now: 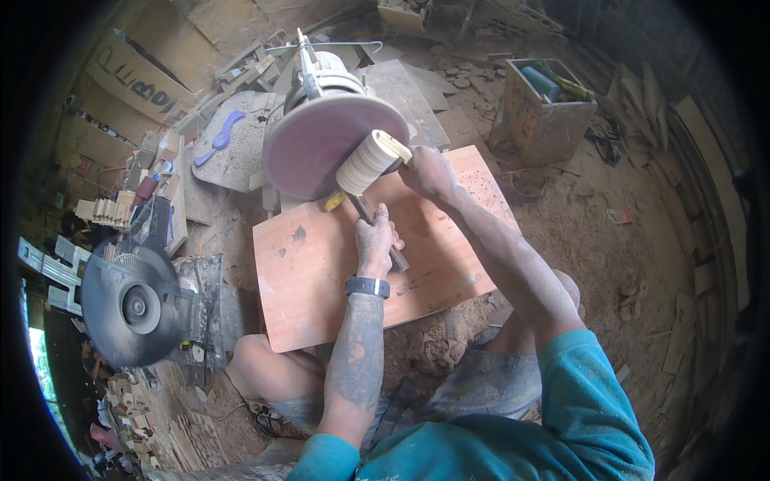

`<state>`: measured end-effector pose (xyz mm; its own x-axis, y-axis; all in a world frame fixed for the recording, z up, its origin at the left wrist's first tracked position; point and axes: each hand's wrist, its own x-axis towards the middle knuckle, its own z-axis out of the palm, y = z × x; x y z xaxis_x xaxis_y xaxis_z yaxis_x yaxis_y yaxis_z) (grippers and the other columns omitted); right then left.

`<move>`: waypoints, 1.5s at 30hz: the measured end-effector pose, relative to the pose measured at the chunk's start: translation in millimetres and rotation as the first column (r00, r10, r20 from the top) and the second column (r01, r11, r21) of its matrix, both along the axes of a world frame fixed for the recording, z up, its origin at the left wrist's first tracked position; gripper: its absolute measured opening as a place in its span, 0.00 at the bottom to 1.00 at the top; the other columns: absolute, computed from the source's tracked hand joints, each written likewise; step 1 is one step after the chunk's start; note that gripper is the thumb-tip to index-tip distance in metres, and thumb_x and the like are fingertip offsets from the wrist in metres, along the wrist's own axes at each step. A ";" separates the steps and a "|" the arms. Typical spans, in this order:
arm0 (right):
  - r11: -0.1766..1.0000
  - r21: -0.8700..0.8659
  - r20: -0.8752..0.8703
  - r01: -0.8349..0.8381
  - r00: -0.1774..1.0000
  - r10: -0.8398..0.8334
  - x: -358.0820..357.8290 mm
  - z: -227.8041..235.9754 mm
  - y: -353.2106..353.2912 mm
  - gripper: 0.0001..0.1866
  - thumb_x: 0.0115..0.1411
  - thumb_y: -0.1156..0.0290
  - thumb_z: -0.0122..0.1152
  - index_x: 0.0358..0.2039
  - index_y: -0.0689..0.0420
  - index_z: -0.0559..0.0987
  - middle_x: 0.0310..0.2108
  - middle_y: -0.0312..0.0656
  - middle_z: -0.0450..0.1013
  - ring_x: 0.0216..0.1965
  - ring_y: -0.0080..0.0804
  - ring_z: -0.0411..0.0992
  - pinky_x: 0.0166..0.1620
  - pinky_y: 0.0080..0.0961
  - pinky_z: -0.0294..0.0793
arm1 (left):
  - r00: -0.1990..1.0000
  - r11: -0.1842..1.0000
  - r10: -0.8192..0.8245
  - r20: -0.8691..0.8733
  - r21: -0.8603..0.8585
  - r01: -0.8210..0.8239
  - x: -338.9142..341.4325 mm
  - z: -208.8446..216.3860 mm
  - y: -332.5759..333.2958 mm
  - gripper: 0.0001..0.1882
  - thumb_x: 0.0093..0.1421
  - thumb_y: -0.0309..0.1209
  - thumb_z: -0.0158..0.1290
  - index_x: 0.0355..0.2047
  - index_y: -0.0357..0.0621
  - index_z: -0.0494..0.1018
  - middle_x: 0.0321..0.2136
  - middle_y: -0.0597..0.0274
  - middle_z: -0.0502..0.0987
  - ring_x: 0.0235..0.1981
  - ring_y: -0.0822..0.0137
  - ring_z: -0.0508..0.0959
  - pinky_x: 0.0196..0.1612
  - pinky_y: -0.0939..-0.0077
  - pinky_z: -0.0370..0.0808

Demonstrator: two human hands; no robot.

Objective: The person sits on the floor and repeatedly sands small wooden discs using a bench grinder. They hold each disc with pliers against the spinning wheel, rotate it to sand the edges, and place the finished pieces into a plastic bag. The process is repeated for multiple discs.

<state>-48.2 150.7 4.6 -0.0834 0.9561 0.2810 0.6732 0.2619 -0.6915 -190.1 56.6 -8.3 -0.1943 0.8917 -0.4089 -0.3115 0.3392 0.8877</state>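
A large round sanding disc (313,148) faces me, mounted on a motor (325,74). Against its lower right side rests a stack of thin, rounded wooden pieces (365,167), pale and lined up like slices. My right hand (429,175) is closed at the right end of this stack, its fingertips partly hidden. Below the stack, my left hand (374,240) wraps round a dark narrow bar (399,260) that slants up to the stack's underside. Beneath both hands lies a reddish plywood board (305,256). A small yellow object (334,201) sits by the disc's lower edge.
A dusty round fan (136,309) stands at left. Near the disc, a purple blade-shaped piece (219,139) lies on a grey surface. A wooden box (533,120) holding bottles stands at the far right. Wood offcuts (196,441) and sawdust surround my legs.
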 end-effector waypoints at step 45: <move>0.992 -0.117 0.077 0.046 0.996 -0.037 17.5 4.4 -6.8 0.11 0.53 0.69 0.59 0.28 0.66 0.80 0.28 0.62 0.76 0.35 0.59 0.77 0.39 0.47 0.77 | 0.996 0.998 -0.062 -0.066 -0.038 0.059 3.4 -2.3 7.7 0.14 0.68 0.38 0.51 0.32 0.43 0.62 0.19 0.68 0.63 0.12 0.77 0.62 0.12 0.76 0.62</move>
<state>-30.7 143.9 9.0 -0.0597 0.9853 0.1603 0.7325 0.1523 -0.6635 -186.7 64.3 -10.5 -0.1686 0.8874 -0.4291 -0.2293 0.3880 0.8927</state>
